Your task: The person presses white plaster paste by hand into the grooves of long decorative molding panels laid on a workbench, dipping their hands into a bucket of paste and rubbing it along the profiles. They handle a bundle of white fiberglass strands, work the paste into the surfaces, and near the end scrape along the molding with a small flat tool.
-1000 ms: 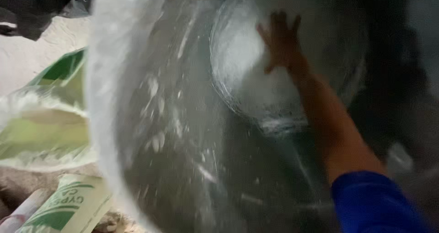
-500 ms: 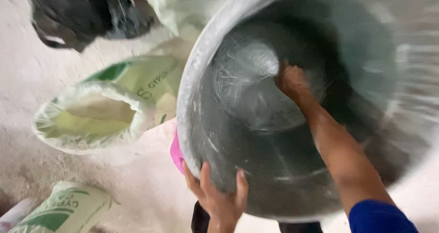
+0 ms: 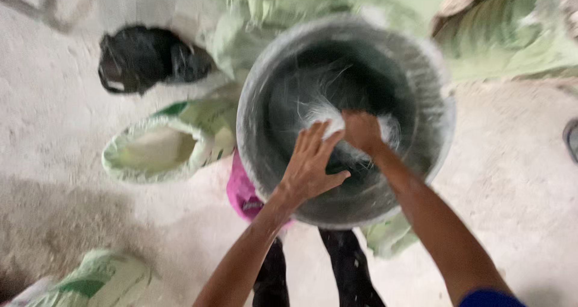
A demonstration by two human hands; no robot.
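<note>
We are reaching both hands into a grey bucket dusted with white powder.

Nearest us, our left hand is hovering open over the bucket's near rim, fingers spread, its grip holding nothing. Just beyond, our right hand is pressing into the white powder at the bottom; we cannot tell its grip through the blur. A pink object is touching the bucket's left wall. Farther left on the floor, an open green-and-white sack is lying, with a black bag beyond.

Matt grey plastic bucket, powder-dusted; woven sack.
</note>
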